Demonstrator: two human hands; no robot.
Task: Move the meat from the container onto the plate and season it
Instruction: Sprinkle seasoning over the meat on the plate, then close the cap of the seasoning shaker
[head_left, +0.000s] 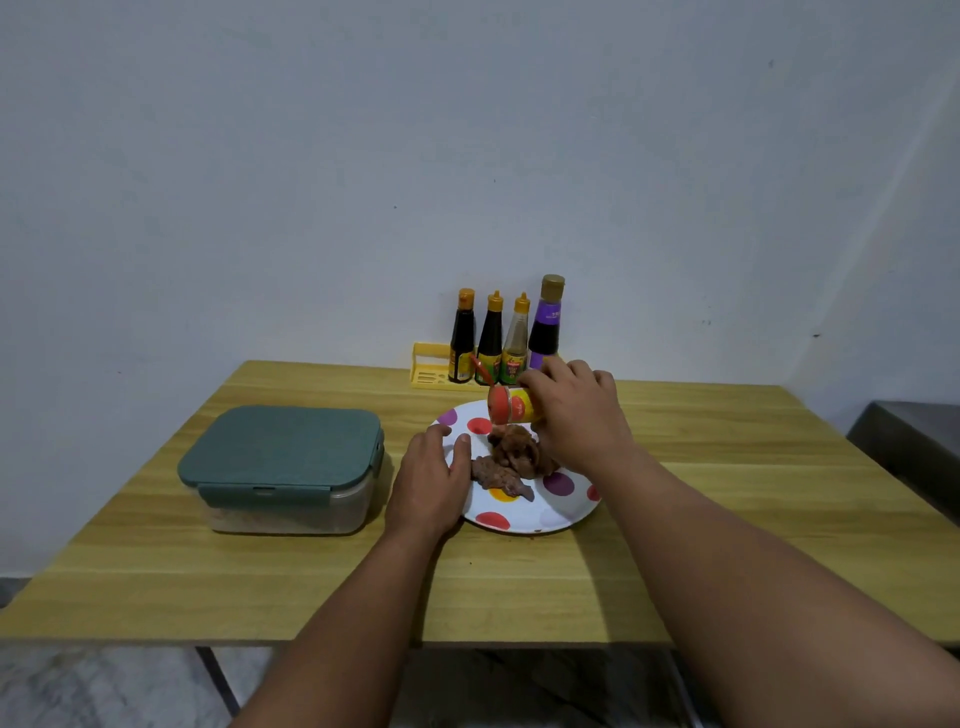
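Meat (511, 457), already transferred, lies in a brown heap on the polka-dot paper plate (524, 514) near the middle of the wooden table (260, 571); the seasoning step appears to be in hand. Reading from the left: a clear food container (283, 512) with its green lid (280, 447) seated on top stands beside the plate but apart from it, presumably closed because it is no longer needed. Next, the left hand (431, 478) rests palm down on the plate's left rim, fingers spread and loosely pressing rather than clasping anything; its likely purpose is to keep the light plate from sliding. Over the meat, the right hand (571, 410) is wrapped around a small yellow seasoning shaker (514, 406), tipped onto its side so that the red cap end faces left and downward toward the meat. The hinged cap flap seems to stand open, though the detail is small; whether any seasoning is falling cannot be told. Behind the plate, against the wall, a yellow rack (428, 371) holds three sauce bottles (488, 338), with a taller purple-labelled bottle (546, 317) at the right end, all upright and within easy reach.
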